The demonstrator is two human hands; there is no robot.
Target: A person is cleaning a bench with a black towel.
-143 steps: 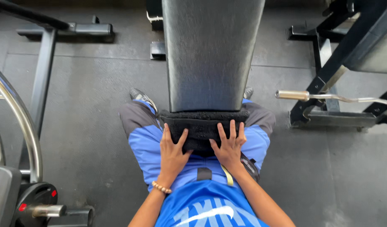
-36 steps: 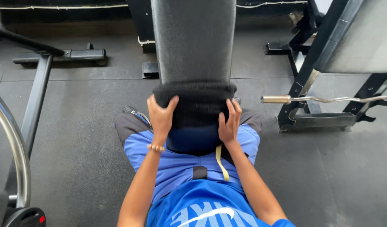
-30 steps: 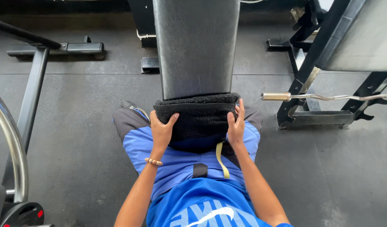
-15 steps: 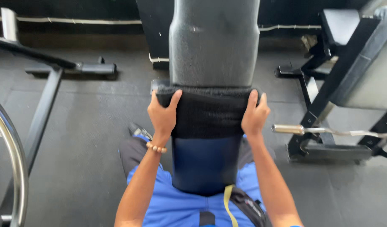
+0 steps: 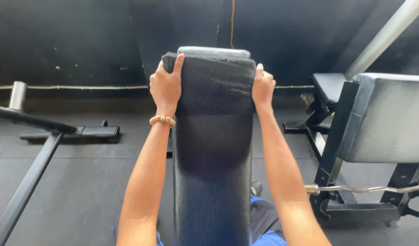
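Note:
A dark folded towel [image 5: 215,84] lies flat against the upper end of a long black padded bench back [image 5: 213,182] that rises in front of me. My left hand [image 5: 167,86] grips the towel's left edge, a beaded bracelet on its wrist. My right hand [image 5: 263,87] holds the towel's right edge. Both arms are stretched out and the towel reaches the top of the pad, whose grey end [image 5: 214,51] shows just above it. The pad looks darker and wet below the towel.
Another padded bench on a black frame [image 5: 382,123] stands at the right, with a curved metal bar [image 5: 368,189] resting low on it. A black machine frame [image 5: 45,132] crosses the left floor. Dark rubber flooring [image 5: 82,191] and a dark wall lie beyond.
Both hands have slid the towel up the pad from its lower end near my lap to its top. My view has tilted upward, and a wet streak trails below the towel.

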